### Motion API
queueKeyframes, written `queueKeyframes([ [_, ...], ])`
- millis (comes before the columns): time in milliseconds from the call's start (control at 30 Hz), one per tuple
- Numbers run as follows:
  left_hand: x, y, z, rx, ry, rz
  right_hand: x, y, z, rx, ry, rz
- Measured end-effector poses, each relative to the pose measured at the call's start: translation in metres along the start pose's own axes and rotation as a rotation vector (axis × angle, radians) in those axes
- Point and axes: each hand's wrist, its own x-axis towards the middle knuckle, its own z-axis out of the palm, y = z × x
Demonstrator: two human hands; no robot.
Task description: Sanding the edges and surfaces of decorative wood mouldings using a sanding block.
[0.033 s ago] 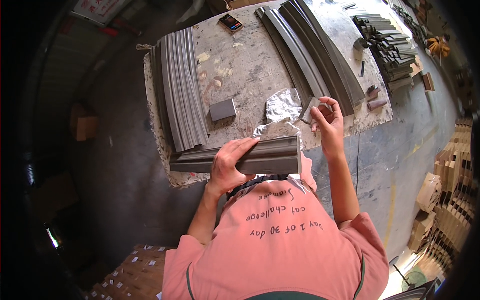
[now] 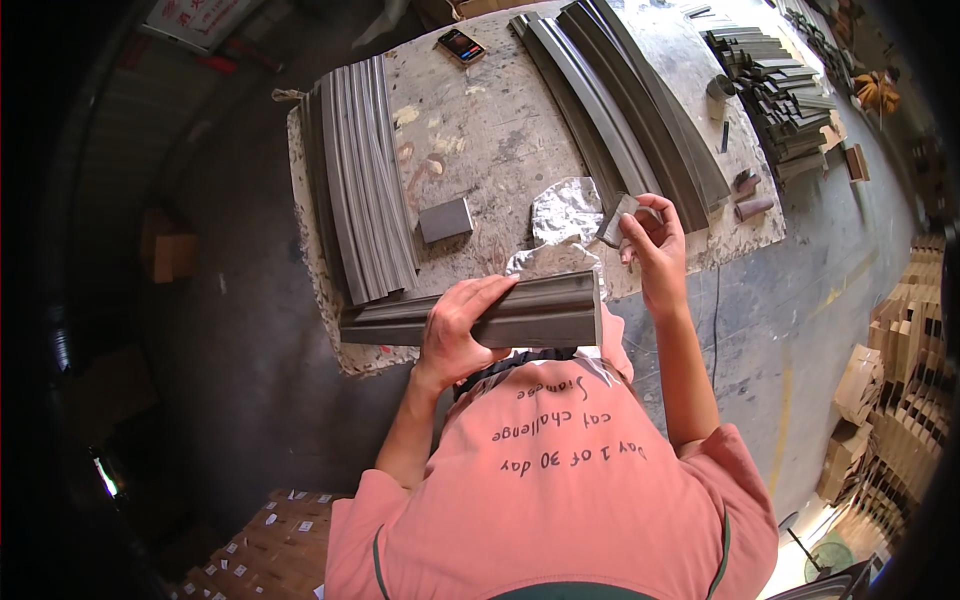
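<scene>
My left hand (image 2: 462,328) is wrapped over a dark grey grooved moulding strip (image 2: 550,310), which lies crosswise along the table's near edge, close to my body. Its right end reaches past the crumpled silver foil (image 2: 566,212). Between the thumb and fingers of my right hand (image 2: 655,240) is a small grey flat piece (image 2: 617,220), raised beside the foil and apart from the strip. I cannot make out exactly what kind of piece it is. A dark grey rectangular block (image 2: 446,220) rests on the table beyond my left hand.
Grooved strips (image 2: 355,180) lie side by side at the table's left, and longer strips (image 2: 640,110) at the right. A phone (image 2: 461,46) lies at the far side. Short dark pieces (image 2: 775,95) are heaped at far right. Cardboard stacks (image 2: 900,370) stand on the floor.
</scene>
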Motion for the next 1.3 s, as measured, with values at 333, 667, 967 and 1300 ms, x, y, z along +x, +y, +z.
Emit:
queueKeyframes([
  [333,0.006,-0.006,0.002,0.004,0.015,-0.004,0.008,-0.009,0.001,-0.021,-0.062,0.036],
  [667,0.007,-0.005,0.002,-0.003,-0.004,-0.007,0.025,0.049,-0.011,0.232,0.017,0.278],
  [967,0.009,-0.003,0.005,0.008,-0.03,-0.003,0.076,0.139,0.003,0.087,0.087,0.413],
  [1300,0.018,-0.001,0.0,0.014,0.028,-0.051,0.143,0.216,0.032,-0.581,-0.092,0.103],
])
